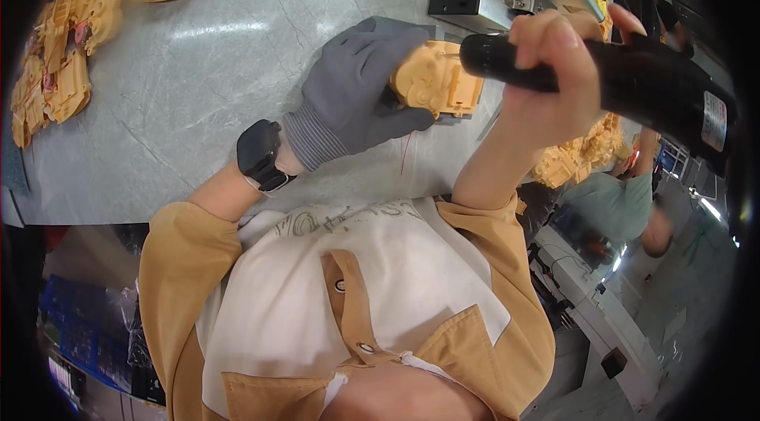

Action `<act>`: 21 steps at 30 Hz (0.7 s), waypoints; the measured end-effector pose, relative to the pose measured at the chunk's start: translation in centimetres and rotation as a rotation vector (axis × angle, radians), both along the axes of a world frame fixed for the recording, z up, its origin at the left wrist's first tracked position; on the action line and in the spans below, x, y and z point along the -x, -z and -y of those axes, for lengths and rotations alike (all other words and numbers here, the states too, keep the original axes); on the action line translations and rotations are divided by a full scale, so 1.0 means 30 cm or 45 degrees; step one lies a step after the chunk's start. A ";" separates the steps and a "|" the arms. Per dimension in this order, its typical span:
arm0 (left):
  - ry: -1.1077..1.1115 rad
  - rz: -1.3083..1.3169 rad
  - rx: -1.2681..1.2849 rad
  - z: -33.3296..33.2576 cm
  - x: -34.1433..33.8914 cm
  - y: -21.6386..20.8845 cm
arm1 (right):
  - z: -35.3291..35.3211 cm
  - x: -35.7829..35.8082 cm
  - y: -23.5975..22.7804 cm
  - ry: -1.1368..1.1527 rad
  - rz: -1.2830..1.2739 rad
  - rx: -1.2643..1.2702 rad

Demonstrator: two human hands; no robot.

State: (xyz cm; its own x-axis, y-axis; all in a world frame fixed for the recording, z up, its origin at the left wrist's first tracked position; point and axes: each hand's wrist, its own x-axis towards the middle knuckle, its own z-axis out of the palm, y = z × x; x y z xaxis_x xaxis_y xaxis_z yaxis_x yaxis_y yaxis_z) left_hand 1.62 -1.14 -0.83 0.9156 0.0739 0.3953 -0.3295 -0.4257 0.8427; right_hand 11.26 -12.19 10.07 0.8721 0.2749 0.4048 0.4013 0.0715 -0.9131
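Grey worktop [198,96], with gloved left hand [352,81] clasping the yellow housing [423,81] upon it and bare right hand [566,65] gripping a black tool [653,85], work apparently underway, completion unclear.

Left hand [352,82]: sporting a grey glove [336,108], ribbed cuff [315,138]
Watch [260,152]: looking chunky black
Shirt [277,310]: rocking white, tan sleeves [186,251]

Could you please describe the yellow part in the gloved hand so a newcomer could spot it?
On the grey table, find the left hand in a grey glove. It holds the yellow part, seen beside the end of the black tool in the bare right hand. Unlike the yellow pieces piled at the left, it is held in a hand.
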 end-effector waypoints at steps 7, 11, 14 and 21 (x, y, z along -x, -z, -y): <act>0.032 -0.059 0.027 0.002 -0.013 -0.009 | 0.029 -0.011 0.015 -0.095 0.073 -0.038; 0.053 -0.090 0.093 -0.001 -0.015 -0.013 | 0.023 -0.003 0.018 -0.124 0.070 -0.034; 0.010 -0.047 0.084 0.007 -0.019 -0.003 | 0.025 -0.003 0.023 -0.148 0.074 -0.030; 0.022 -0.130 0.075 0.004 -0.010 -0.009 | 0.032 -0.006 0.042 -0.206 0.084 -0.006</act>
